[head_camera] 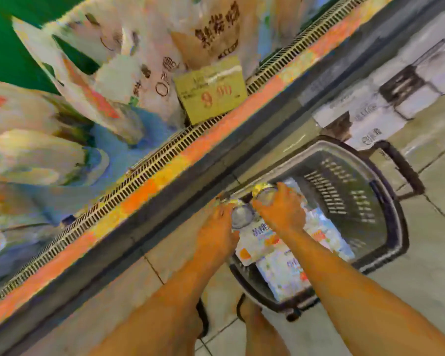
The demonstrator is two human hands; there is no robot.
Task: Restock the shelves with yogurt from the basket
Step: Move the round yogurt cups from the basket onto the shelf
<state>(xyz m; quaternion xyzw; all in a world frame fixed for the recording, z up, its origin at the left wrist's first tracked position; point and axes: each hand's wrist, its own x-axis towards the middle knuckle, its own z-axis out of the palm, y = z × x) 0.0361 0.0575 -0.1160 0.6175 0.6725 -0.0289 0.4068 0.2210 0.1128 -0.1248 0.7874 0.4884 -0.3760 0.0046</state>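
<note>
yogurt cups (242, 217) — gripped in fingers (284, 191), over basket (344, 188)

Both bare forearms reach forward and down, drawing closer together toward the wrists. The left hand (220, 222) lies knuckles up, fingers curled round a yogurt cup (242, 216) at its inner side. The right hand (280, 210) is just beside it and slightly farther out, and it curls thumb and fingers over a second yogurt cup (266, 193). The hands nearly touch, but blur hides the fingertips.
</note>
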